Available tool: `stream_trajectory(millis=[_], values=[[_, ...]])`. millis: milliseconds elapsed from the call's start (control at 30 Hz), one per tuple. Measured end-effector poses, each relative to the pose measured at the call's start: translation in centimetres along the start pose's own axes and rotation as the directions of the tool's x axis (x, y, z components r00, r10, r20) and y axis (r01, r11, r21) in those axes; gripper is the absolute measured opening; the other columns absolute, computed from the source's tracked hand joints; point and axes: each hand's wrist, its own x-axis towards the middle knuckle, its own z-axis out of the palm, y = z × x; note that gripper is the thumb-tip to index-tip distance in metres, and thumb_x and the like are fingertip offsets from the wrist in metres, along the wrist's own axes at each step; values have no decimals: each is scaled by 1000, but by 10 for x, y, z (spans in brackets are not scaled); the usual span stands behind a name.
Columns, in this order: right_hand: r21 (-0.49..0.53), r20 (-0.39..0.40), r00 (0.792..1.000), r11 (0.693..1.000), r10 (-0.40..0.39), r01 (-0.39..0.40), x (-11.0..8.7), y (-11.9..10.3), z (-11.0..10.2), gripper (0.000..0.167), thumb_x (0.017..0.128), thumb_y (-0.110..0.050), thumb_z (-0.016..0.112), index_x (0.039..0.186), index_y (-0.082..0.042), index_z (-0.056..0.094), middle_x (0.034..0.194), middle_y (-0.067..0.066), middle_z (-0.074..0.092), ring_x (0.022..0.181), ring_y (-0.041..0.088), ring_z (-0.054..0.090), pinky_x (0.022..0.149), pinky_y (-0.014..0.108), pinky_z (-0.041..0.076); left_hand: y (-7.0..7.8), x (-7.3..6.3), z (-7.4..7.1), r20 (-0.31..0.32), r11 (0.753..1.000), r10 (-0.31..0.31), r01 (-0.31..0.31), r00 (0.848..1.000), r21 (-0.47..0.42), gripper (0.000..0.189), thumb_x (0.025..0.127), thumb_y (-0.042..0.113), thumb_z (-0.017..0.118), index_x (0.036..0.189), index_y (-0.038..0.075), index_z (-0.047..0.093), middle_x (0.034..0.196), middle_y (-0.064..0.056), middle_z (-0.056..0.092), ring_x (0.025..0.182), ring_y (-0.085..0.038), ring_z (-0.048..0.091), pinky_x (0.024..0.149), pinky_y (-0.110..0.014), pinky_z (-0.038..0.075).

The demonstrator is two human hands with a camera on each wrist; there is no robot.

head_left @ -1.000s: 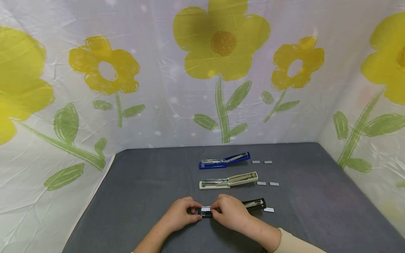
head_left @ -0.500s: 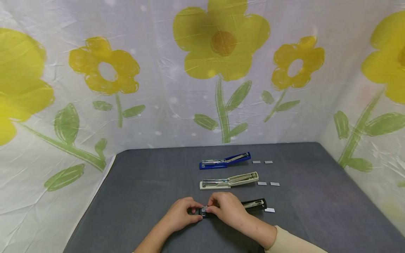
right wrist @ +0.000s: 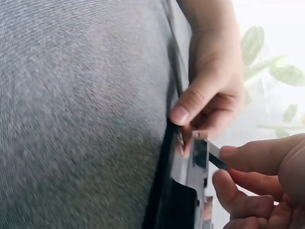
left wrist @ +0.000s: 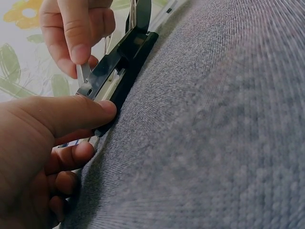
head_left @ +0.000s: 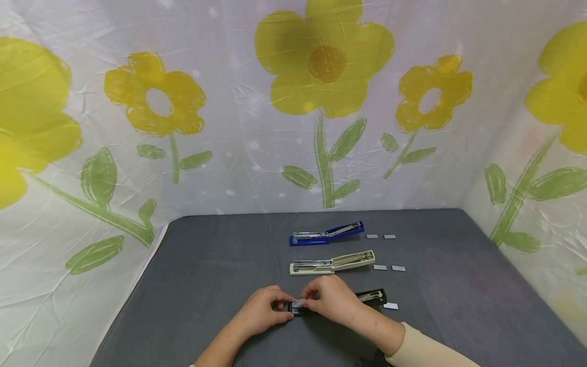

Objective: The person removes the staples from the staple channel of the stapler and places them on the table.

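A black stapler (head_left: 370, 297) lies opened out on the table, its lid swung back to the right. My left hand (head_left: 261, 312) grips the front end of its base, thumb on the near side in the left wrist view. Between thumb and forefinger my right hand (head_left: 337, 302) pinches a short strip of staples (right wrist: 217, 156). That strip slants at the front of the metal magazine (right wrist: 196, 164), its lower end right at the channel. In the head view, the right hand hides the stapler's middle.
Behind lie a cream stapler (head_left: 312, 265) and a blue stapler (head_left: 311, 237), both opened out. Two staple strips sit right of each, such as one strip (head_left: 398, 268) by the cream one. Another strip (head_left: 391, 306) lies by the black lid. A flowered cloth (head_left: 238, 168) hangs behind the table.
The staple strip lay level over the magazine a second ago; now it is tilted in the right fingers. The right fingertips have shifted slightly left. My left hand has kept its hold.
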Motion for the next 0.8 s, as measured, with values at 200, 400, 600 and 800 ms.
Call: stream_trajectory(millis=[200, 400, 600, 800], values=[[50, 9, 998, 997, 59, -59, -5, 3, -11, 5, 88, -16, 81, 92, -14, 80, 82, -14, 68, 70, 3, 59, 68, 29, 49, -2, 0, 1, 7, 1000, 2, -2, 1000, -5, 27, 81, 24, 89, 105, 13, 81, 77, 9, 52, 67, -3, 47, 62, -25, 40], [93, -4, 995, 991, 100, -99, -13, 7, -21, 5, 91, -13, 77, 96, -14, 79, 81, -11, 69, 53, 3, 54, 56, 27, 46, -2, 2, 1, -5, 1000, 12, -12, 1000, 11, 26, 80, 22, 89, 104, 14, 81, 77, 10, 53, 68, -5, 48, 63, -25, 41], [110, -32, 987, 982, 156, -152, -27, 10, -36, 6, 92, -15, 77, 98, -14, 78, 83, -11, 68, 55, 6, 54, 55, 29, 46, -1, 2, 2, -1, 1000, 12, -12, 1000, 18, 26, 81, 22, 89, 103, 13, 81, 77, 10, 52, 69, -4, 48, 65, -25, 41], [115, -75, 983, 981, 168, -159, -40, 15, -53, 4, 93, -15, 77, 97, -15, 77, 85, -9, 70, 57, 6, 56, 55, 29, 47, -1, 2, 1, 0, 1000, 14, -14, 1000, 24, 26, 81, 21, 89, 104, 12, 81, 77, 9, 53, 69, -4, 48, 66, -26, 41]])
